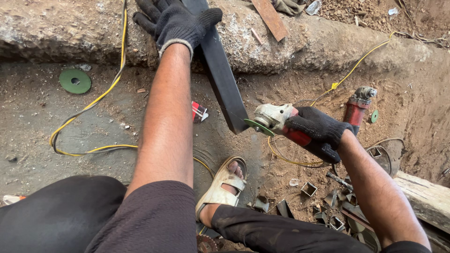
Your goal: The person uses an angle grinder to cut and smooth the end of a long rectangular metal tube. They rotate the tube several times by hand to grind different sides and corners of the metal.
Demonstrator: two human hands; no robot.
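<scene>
The gloved left hand at twelve o'clock presses down on a dark steel bar resting against a concrete ledge. At three o'clock the gloved right hand is clamped around a red angle grinder, its green disc touching the bar's lower end. Metal offcuts lie at five o'clock.

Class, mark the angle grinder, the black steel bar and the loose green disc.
angle grinder (274, 117), head view, on its grey gear head
black steel bar (225, 84), head view, mid-length
loose green disc (75, 81), head view, on its face
</scene>
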